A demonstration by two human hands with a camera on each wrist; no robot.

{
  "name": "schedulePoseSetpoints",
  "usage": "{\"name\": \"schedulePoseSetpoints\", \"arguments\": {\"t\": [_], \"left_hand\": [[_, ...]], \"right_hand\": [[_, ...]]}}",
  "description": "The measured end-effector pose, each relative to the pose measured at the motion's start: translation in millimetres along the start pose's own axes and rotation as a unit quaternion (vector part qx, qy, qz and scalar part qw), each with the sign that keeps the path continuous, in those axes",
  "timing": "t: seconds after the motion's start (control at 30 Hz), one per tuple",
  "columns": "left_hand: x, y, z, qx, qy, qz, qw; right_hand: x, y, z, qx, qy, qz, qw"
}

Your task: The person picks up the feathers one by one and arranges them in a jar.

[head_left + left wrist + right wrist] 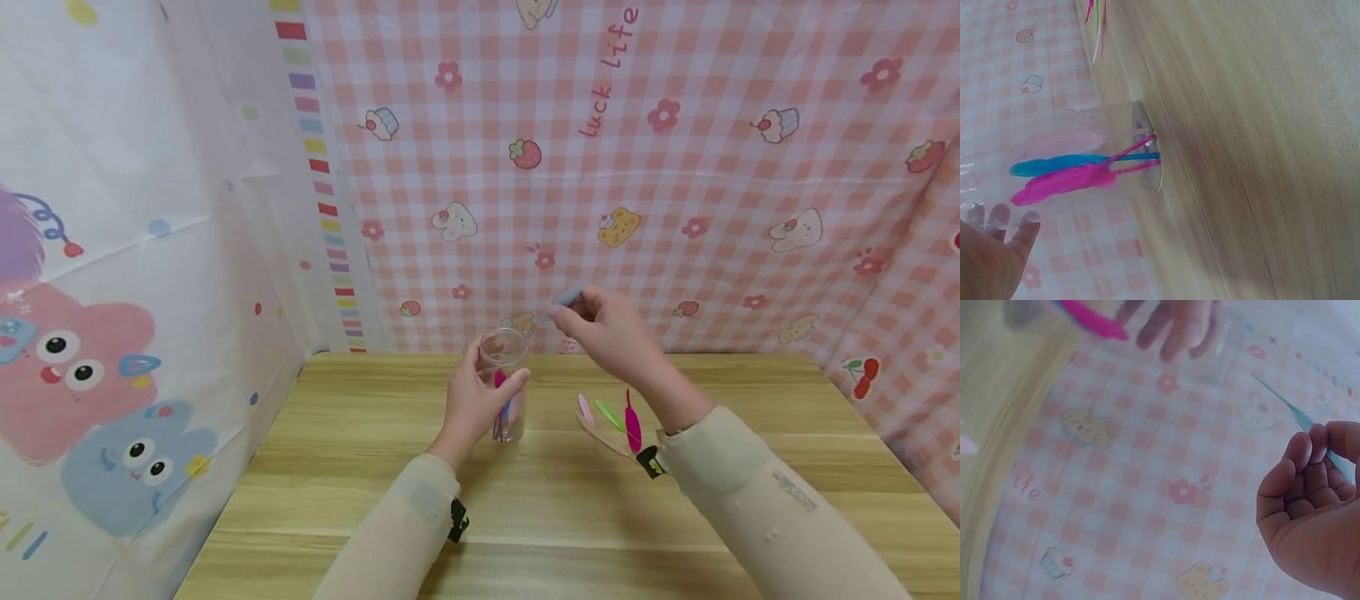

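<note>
Left hand [472,398]: grips clear jar [508,360], head-view centre.
Right hand [611,332]: pinches blue feather [1301,417], right of centre.

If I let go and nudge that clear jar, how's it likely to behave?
The clear jar might tip, being taller than wide. It's probably light, holding just a few feather-like pieces. Its smooth round side could roll if knocked over.

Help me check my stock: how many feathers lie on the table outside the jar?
3, right of the jar: a light pink feather on the left, a green feather in the middle, a magenta feather on the right. The right arm may hide others.
</note>
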State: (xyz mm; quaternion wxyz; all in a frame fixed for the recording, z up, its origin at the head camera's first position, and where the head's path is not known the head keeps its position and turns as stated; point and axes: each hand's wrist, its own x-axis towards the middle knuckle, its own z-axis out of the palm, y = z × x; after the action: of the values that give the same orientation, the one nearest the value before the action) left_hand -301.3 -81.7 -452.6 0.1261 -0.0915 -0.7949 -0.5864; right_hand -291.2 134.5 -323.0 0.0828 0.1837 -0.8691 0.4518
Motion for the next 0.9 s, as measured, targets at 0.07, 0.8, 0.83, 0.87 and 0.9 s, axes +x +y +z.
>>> {"name": "schedulePoseSetpoints", "arguments": {"t": [0.07,0.8,0.83,0.87,0.9], "left_hand": [[0.2,-1.1,0.1,0.001,0.0,0.001,1.0],[0.9,-2.8,1.3,-0.006,0.002,0.009,0.9999],[0.8,-2.6,1.1,-0.005,0.003,0.009,0.9999],[0.6,-2.3,1.0,-0.005,0.004,0.01,0.9999],[0.8,-2.5,1.1,-0.004,0.004,0.01,0.9999]], "right_hand": [[2.1,-6.1,3.7,0.01,0.003,-0.011,0.9999],[-0.4,15.4,31.4,0.021,-0.035,0.016,0.999],[-1.0,18.4,31.3,0.02,-0.037,0.015,0.999],[-2.0,21.5,31.0,0.02,-0.04,0.016,0.9989],[-2.9,25.3,30.5,0.021,-0.042,0.017,0.9988]]}}
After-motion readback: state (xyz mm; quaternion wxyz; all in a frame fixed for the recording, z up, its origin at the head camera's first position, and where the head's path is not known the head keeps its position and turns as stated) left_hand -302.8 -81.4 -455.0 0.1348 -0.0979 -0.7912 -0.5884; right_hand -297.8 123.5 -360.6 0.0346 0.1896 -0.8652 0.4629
